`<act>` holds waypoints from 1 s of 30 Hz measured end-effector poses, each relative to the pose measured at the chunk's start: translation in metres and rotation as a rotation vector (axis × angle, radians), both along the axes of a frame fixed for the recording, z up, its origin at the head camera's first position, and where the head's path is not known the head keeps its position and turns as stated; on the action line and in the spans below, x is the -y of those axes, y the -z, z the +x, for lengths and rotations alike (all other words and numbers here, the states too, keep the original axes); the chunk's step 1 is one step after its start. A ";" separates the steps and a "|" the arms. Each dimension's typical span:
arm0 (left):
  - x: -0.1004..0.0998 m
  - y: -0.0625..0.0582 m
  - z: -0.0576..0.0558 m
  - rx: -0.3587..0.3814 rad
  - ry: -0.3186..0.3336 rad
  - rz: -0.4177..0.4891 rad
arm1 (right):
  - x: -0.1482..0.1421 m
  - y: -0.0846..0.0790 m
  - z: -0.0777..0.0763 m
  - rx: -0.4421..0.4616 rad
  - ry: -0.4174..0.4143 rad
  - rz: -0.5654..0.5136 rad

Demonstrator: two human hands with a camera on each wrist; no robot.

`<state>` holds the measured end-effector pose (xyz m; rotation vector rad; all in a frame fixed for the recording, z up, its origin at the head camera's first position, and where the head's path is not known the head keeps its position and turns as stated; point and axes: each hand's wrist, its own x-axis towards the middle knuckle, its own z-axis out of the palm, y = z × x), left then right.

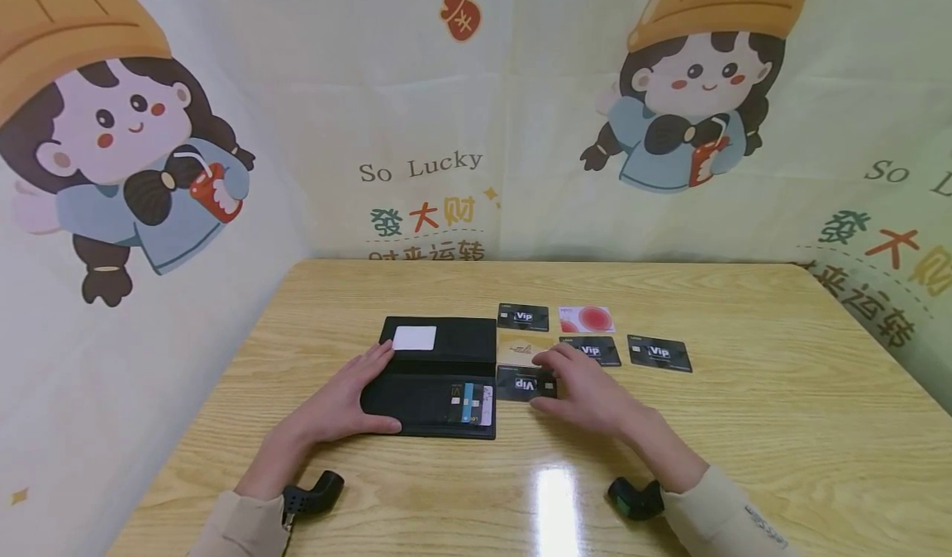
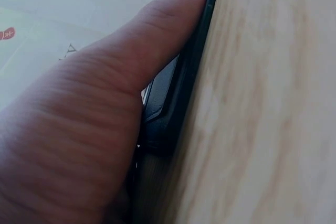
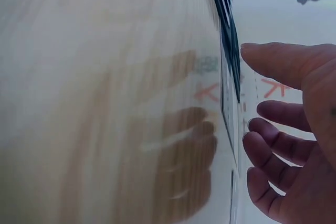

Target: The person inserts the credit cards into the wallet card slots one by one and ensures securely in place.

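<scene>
A black wallet (image 1: pixel 420 396) lies unfolded on the table, several cards (image 1: pixel 472 404) tucked in its lower half and a white patch (image 1: pixel 414 338) on its upper half. My left hand (image 1: pixel 338 400) rests over the wallet's left side, fingers on the upper half and thumb along the near edge; the left wrist view shows the thumb (image 2: pixel 152 30) close. Thumb and fingers apart, my right hand (image 1: pixel 587 387) hovers at the right end of an upside-down black Vip card (image 1: pixel 513 385). Nothing shows between its fingers (image 3: pixel 268 150) in the right wrist view. A gold card (image 1: pixel 516 347) lies just behind that Vip card.
Behind and right of the gold card lie more black Vip cards (image 1: pixel 523 317) and a pink card with red circles (image 1: pixel 587 319). A wood-grain table (image 1: pixel 766 441) extends around them. A printed cloth (image 1: pixel 550 127) hangs along its back and left sides.
</scene>
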<state>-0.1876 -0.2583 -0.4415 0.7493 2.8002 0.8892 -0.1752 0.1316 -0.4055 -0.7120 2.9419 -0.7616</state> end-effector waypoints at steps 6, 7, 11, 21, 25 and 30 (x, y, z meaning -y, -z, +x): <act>0.000 0.000 0.001 0.008 -0.004 -0.005 | -0.014 0.000 0.000 0.000 0.003 0.034; 0.000 0.001 0.001 0.008 -0.005 -0.006 | -0.015 0.000 0.000 0.003 0.003 0.040; -0.001 0.001 0.002 0.022 -0.017 -0.010 | -0.016 0.001 -0.001 0.011 -0.005 0.072; -0.004 -0.001 0.004 0.031 -0.021 -0.001 | -0.018 -0.004 -0.001 0.011 -0.037 0.107; -0.004 -0.001 0.005 0.031 -0.019 0.000 | -0.024 -0.005 0.000 0.022 -0.060 0.110; -0.003 -0.001 0.006 0.030 -0.025 -0.003 | -0.028 -0.007 0.001 0.045 -0.080 0.096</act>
